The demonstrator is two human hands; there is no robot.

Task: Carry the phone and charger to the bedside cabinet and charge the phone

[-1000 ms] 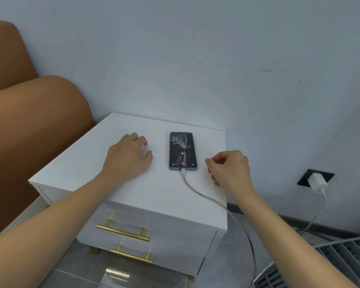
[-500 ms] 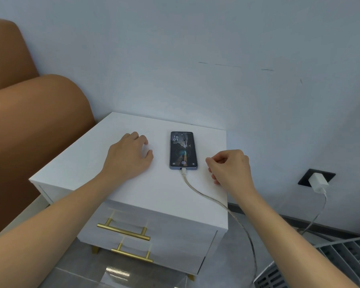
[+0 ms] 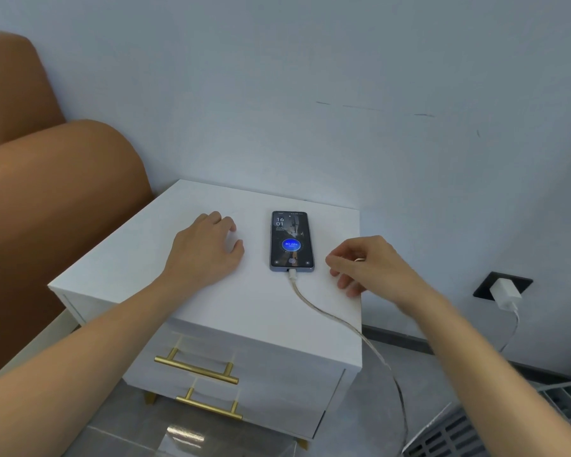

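A phone (image 3: 291, 240) is lying face up on the white top of a bedside cabinet (image 3: 211, 311), its screen glowing with a clock reading 16 01 and a blue circle showing a charge figure too small to read surely. A pale cable (image 3: 327, 316) is sitting plugged into the phone's near end, at its 6 o'clock, and trailing off the cabinet's front edge toward 5 o'clock, where it is running out of frame. At 3 o'clock from the phone, a white charger (image 3: 505, 293) is sitting in a dark wall socket (image 3: 485, 285), its own lead dropping behind the right forearm. The left hand (image 3: 205, 250) is resting palm down at the phone's 9 o'clock, grip released, not touching it. The right hand (image 3: 366, 267) is hovering at 3 o'clock with fingers loosely curled, grip empty. A brown headboard (image 3: 56, 192) is filling the left, cut off by the frame; a grey slatted object (image 3: 475, 427) at lower right is hard to identify.
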